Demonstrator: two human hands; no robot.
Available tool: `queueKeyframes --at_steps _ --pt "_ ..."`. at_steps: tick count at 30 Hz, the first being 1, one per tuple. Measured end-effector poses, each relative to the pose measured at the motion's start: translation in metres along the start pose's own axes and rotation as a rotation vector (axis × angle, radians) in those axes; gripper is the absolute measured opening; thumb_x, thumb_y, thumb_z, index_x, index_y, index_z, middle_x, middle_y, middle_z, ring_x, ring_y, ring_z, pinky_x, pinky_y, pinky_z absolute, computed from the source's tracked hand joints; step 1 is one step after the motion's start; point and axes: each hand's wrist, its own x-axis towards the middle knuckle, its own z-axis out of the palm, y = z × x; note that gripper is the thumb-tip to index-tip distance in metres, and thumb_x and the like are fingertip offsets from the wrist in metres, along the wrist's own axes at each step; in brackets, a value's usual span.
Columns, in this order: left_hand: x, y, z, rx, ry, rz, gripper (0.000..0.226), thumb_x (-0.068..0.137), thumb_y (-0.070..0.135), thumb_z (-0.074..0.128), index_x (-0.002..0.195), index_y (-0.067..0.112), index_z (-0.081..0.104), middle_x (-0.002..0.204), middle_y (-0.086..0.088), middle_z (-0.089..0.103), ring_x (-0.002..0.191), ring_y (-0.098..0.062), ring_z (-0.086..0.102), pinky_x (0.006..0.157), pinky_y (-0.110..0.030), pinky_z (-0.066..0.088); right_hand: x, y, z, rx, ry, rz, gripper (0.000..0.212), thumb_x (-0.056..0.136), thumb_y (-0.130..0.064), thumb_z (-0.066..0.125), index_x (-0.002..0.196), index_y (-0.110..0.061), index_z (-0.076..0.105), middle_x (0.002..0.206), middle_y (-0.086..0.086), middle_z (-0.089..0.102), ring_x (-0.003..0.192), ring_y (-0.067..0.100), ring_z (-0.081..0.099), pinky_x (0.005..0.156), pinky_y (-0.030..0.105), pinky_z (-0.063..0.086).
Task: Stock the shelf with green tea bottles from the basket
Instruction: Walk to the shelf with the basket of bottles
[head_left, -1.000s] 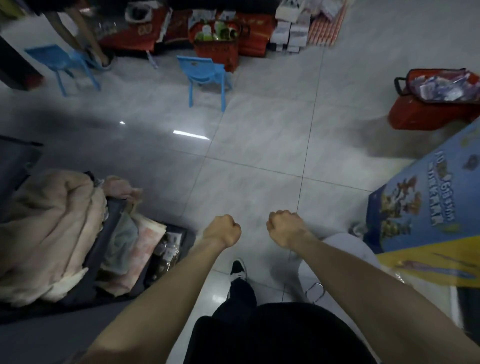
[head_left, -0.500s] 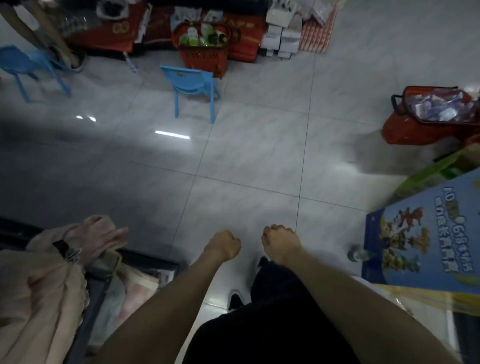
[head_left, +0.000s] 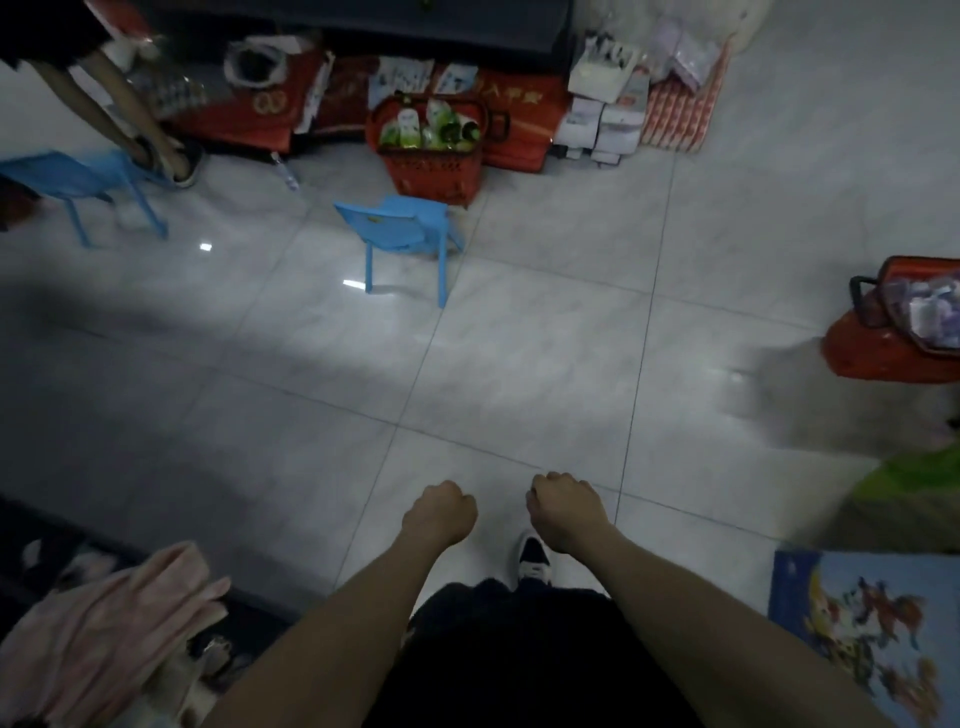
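Observation:
A red plastic basket (head_left: 426, 171) stands on the tiled floor at the far side, with green tea bottles (head_left: 431, 127) lying in its top. Both my arms stretch forward over the floor, far short of the basket. My left hand (head_left: 441, 512) is curled into a fist with nothing in it. Beside it, my right hand (head_left: 566, 506) is also a closed, empty fist. The shelf's dark lower edge (head_left: 363, 23) runs along the top of the view behind the basket.
A small blue chair (head_left: 400, 234) stands in front of the basket, another blue chair (head_left: 78, 179) at far left by a person's legs (head_left: 130, 119). Red boxes and white cartons pile behind. Another red basket (head_left: 893, 332) sits right; pink cloth (head_left: 104, 639) lower left; a printed blue box (head_left: 862, 623) lower right.
The view has moved forward across the floor, so the basket and blue chair are nearer. Both fists keep the same pose. The pink cloth and blue box slid lower in view.

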Motion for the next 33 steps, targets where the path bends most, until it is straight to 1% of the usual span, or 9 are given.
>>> queueKeyframes --at_steps 2,4,9,12,14,17,21,27,33 --pt "0.016 0.023 -0.019 0.007 0.04 0.008 0.029 0.101 0.028 0.043 0.08 0.01 0.052 0.089 -0.008 0.059 0.085 -0.03 0.062 0.072 -0.031 0.045 0.024 0.008 -0.023 0.007 0.002 0.004 0.034 0.108 -0.026 0.035 0.122 -0.005 0.058 0.125 0.016 0.061 0.117 0.036 0.057 0.099 0.043 0.042" --pt "0.032 0.043 -0.039 0.031 0.063 0.002 0.027 0.101 0.03 0.042 0.085 0.011 0.053 0.09 -0.006 0.057 0.082 -0.027 0.057 0.071 -0.032 0.044 0.048 0.013 -0.042 0.01 0.0 0.008 0.033 0.109 -0.027 0.033 0.12 -0.007 0.057 0.123 0.014 0.062 0.114 0.036 0.058 0.096 0.043 0.043" --pt "0.094 0.072 -0.087 0.026 0.041 -0.03 0.032 0.103 0.031 0.04 0.104 0.01 0.065 0.109 -0.009 0.066 0.089 -0.025 0.058 0.078 -0.032 0.046 0.117 0.017 -0.078 0.003 -0.063 0.038 0.032 0.109 -0.029 0.035 0.122 -0.01 0.057 0.125 0.01 0.062 0.114 0.031 0.059 0.095 0.04 0.044" --pt "0.143 0.082 -0.12 0.008 -0.01 -0.031 0.036 0.103 0.032 0.042 0.116 0.008 0.066 0.116 -0.01 0.067 0.1 -0.027 0.064 0.085 -0.036 0.052 0.168 0.016 -0.11 0.02 -0.094 0.077 0.033 0.109 -0.031 0.035 0.124 -0.011 0.056 0.127 0.009 0.061 0.116 0.03 0.06 0.095 0.038 0.045" --pt "0.176 0.086 -0.146 0.002 -0.018 -0.018 0.034 0.105 0.031 0.042 0.115 0.008 0.064 0.114 -0.009 0.066 0.099 -0.025 0.063 0.084 -0.034 0.051 0.208 0.014 -0.135 0.035 -0.12 0.092 0.034 0.109 -0.032 0.036 0.126 -0.009 0.056 0.129 0.01 0.061 0.117 0.029 0.06 0.095 0.036 0.046" --pt "0.219 0.091 -0.186 -0.01 -0.005 -0.023 0.026 0.105 0.028 0.041 0.101 0.011 0.06 0.102 -0.005 0.06 0.091 -0.023 0.059 0.079 -0.03 0.047 0.261 0.007 -0.18 0.031 -0.137 0.108 0.035 0.109 -0.032 0.037 0.127 -0.008 0.056 0.131 0.011 0.06 0.118 0.029 0.06 0.095 0.034 0.046" --pt "0.275 0.104 -0.243 0.005 -0.018 -0.045 0.023 0.103 0.026 0.041 0.096 0.013 0.058 0.107 -0.004 0.064 0.091 -0.021 0.061 0.083 -0.031 0.05 0.322 -0.004 -0.241 0.008 -0.108 0.115 0.035 0.109 -0.033 0.036 0.126 -0.01 0.056 0.129 0.01 0.06 0.117 0.03 0.06 0.095 0.035 0.046" --pt "0.348 0.149 -0.327 0.035 -0.004 -0.003 0.034 0.103 0.028 0.04 0.118 0.009 0.064 0.122 -0.009 0.064 0.099 -0.025 0.061 0.087 -0.032 0.051 0.401 -0.005 -0.312 0.005 -0.061 0.142 0.033 0.108 -0.032 0.037 0.124 -0.013 0.058 0.125 0.007 0.062 0.112 0.028 0.062 0.089 0.035 0.046" --pt "0.419 0.201 -0.385 0.072 -0.038 0.008 0.036 0.103 0.029 0.04 0.121 0.009 0.062 0.126 -0.01 0.062 0.111 -0.028 0.063 0.093 -0.034 0.05 0.485 0.008 -0.376 -0.009 -0.04 0.148 0.031 0.105 -0.024 0.039 0.127 -0.011 0.058 0.13 0.007 0.061 0.118 0.028 0.06 0.091 0.035 0.041"
